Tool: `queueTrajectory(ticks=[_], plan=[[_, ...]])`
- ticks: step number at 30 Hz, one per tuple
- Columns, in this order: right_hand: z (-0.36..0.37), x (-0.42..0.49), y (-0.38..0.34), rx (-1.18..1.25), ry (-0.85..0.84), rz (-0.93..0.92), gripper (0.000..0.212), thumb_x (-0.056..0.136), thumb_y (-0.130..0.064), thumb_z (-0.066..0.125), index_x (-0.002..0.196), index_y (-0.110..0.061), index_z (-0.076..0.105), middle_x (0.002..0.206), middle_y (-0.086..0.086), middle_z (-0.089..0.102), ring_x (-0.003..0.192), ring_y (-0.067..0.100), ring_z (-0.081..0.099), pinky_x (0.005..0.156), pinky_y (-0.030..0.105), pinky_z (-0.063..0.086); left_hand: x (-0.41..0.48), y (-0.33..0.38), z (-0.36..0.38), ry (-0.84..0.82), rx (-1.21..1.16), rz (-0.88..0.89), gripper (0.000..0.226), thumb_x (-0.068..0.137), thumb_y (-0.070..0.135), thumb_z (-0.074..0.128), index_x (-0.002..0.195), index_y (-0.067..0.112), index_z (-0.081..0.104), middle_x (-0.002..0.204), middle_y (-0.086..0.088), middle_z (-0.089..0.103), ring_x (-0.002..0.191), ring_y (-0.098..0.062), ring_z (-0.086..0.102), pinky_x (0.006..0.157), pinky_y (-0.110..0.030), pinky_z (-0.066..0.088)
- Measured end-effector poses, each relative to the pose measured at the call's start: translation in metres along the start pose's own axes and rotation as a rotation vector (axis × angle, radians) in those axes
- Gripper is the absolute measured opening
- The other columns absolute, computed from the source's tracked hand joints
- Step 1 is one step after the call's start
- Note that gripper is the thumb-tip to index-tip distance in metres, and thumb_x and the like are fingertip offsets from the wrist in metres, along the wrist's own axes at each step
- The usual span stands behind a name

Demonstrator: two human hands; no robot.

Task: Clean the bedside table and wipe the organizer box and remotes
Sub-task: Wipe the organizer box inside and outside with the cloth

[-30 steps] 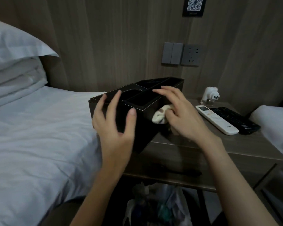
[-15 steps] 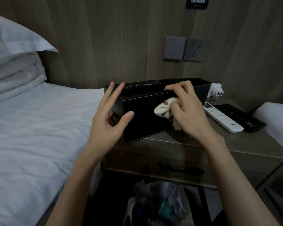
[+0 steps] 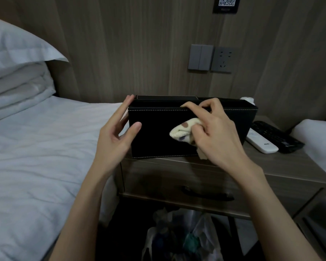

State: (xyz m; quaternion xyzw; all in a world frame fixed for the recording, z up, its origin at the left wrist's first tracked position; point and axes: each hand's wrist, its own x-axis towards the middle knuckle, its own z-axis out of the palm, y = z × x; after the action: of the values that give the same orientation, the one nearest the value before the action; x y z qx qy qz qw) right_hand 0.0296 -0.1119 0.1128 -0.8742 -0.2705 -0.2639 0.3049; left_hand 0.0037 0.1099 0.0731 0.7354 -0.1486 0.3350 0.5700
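Note:
A black organizer box (image 3: 154, 136) with white stitching stands on the left part of the wooden bedside table (image 3: 282, 166), its long side facing me. My left hand (image 3: 117, 136) holds the box's left end, fingers straight along the end wall and thumb on the front. My right hand (image 3: 213, 132) grips a cream cloth (image 3: 183, 131) with brown spots against the box's front face, its index finger on the top rim. A white remote (image 3: 262, 143) and a black remote (image 3: 277, 136) lie side by side to the right of the box.
A bed with white sheets (image 3: 36, 157) and stacked pillows (image 3: 15, 72) lies to the left. A drawer with a dark handle (image 3: 207, 194) sits under the tabletop. A bin with a plastic bag (image 3: 179, 240) stands below. Wall switches and a socket (image 3: 211, 58) are above; a small white object (image 3: 249, 100) peeks behind the box.
The box has turned from an angle until its long side faces me squarely. My left hand shifted to its left end; my right hand stayed on the front with the cloth.

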Motion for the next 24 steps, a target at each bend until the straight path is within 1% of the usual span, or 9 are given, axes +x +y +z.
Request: queueTrajectory(ticks=[1, 3, 5, 6, 8, 10, 14, 19, 24], plan=[[-0.001, -0.001, -0.003, 0.058, 0.022, -0.021, 0.050, 0.089, -0.009, 0.047, 0.133, -0.032, 0.054, 0.122, -0.005, 0.039, 0.076, 0.005, 0.049, 0.062, 0.013, 0.040, 0.001, 0.001, -0.002, -0.013, -0.012, -0.019, 0.052, 0.092, 0.017, 0.059, 0.141, 0.021, 0.045, 0.147, 0.003, 0.046, 0.136, -0.009, 0.042, 0.112, -0.027, 0.035], [-0.003, -0.001, -0.011, 0.139, 0.104, -0.121, 0.048, 0.084, -0.002, 0.052, 0.126, -0.025, 0.061, 0.120, -0.003, 0.039, 0.092, 0.002, 0.047, 0.076, 0.010, 0.042, 0.002, 0.003, -0.004, -0.026, -0.087, -0.104, 0.042, 0.096, 0.027, 0.054, 0.138, 0.030, 0.049, 0.146, 0.004, 0.048, 0.135, -0.012, 0.044, 0.112, -0.033, 0.038], [-0.004, 0.000, -0.024, 0.152, 0.185, -0.216, 0.041, 0.081, -0.002, 0.058, 0.118, -0.018, 0.064, 0.116, -0.001, 0.041, 0.097, 0.001, 0.047, 0.081, 0.008, 0.040, 0.002, 0.008, -0.005, -0.034, -0.222, -0.222, 0.034, 0.101, 0.040, 0.039, 0.133, 0.040, 0.052, 0.144, 0.014, 0.048, 0.134, -0.006, 0.044, 0.112, -0.040, 0.037], [-0.002, 0.001, -0.032, 0.151, 0.207, -0.254, 0.037, 0.080, -0.002, 0.060, 0.115, -0.015, 0.065, 0.114, 0.000, 0.043, 0.098, 0.003, 0.048, 0.082, 0.010, 0.041, 0.002, 0.010, -0.004, -0.045, -0.283, -0.266, 0.038, 0.100, 0.048, 0.032, 0.133, 0.041, 0.050, 0.143, 0.018, 0.049, 0.133, -0.003, 0.044, 0.112, -0.040, 0.036], [0.006, 0.003, -0.047, 0.137, 0.230, -0.328, 0.034, 0.080, -0.001, 0.062, 0.112, -0.012, 0.066, 0.111, 0.002, 0.050, 0.100, 0.012, 0.053, 0.082, 0.020, 0.046, 0.000, 0.012, -0.004, -0.074, -0.350, -0.305, 0.052, 0.097, 0.058, 0.020, 0.137, 0.038, 0.047, 0.140, 0.021, 0.051, 0.134, -0.001, 0.042, 0.113, -0.039, 0.034], [0.021, 0.005, -0.058, 0.100, 0.260, -0.385, 0.030, 0.083, -0.002, 0.065, 0.111, -0.012, 0.068, 0.107, 0.005, 0.057, 0.099, 0.019, 0.055, 0.079, 0.030, 0.049, -0.002, 0.012, -0.005, -0.081, -0.389, -0.323, 0.061, 0.096, 0.060, 0.009, 0.137, 0.036, 0.047, 0.139, 0.018, 0.053, 0.134, -0.001, 0.041, 0.114, -0.043, 0.031], [0.055, 0.009, -0.062, 0.003, 0.345, -0.377, 0.025, 0.085, -0.006, 0.067, 0.109, -0.013, 0.071, 0.100, 0.005, 0.062, 0.089, 0.020, 0.055, 0.062, 0.036, 0.051, -0.002, 0.010, -0.009, -0.082, -0.404, -0.359, 0.071, 0.095, 0.060, -0.002, 0.138, 0.034, 0.048, 0.136, 0.014, 0.057, 0.131, -0.001, 0.045, 0.115, -0.047, 0.029], [0.072, 0.008, -0.049, -0.026, 0.359, -0.378, 0.027, 0.083, -0.009, 0.068, 0.109, -0.014, 0.072, 0.101, 0.005, 0.064, 0.089, 0.021, 0.056, 0.064, 0.033, 0.050, 0.001, 0.008, -0.011, -0.073, -0.401, -0.361, 0.070, 0.094, 0.063, 0.002, 0.131, 0.036, 0.056, 0.137, 0.010, 0.056, 0.135, -0.009, 0.043, 0.113, -0.052, 0.030], [0.088, -0.009, -0.035, -0.123, 0.275, -0.422, 0.023, 0.079, -0.009, 0.069, 0.099, -0.018, 0.075, 0.093, 0.002, 0.065, 0.082, 0.021, 0.056, 0.058, 0.032, 0.050, 0.002, 0.012, -0.008, -0.049, -0.403, -0.351, 0.069, 0.098, 0.056, -0.001, 0.132, 0.031, 0.054, 0.130, 0.023, 0.059, 0.129, -0.001, 0.047, 0.112, -0.045, 0.036]])
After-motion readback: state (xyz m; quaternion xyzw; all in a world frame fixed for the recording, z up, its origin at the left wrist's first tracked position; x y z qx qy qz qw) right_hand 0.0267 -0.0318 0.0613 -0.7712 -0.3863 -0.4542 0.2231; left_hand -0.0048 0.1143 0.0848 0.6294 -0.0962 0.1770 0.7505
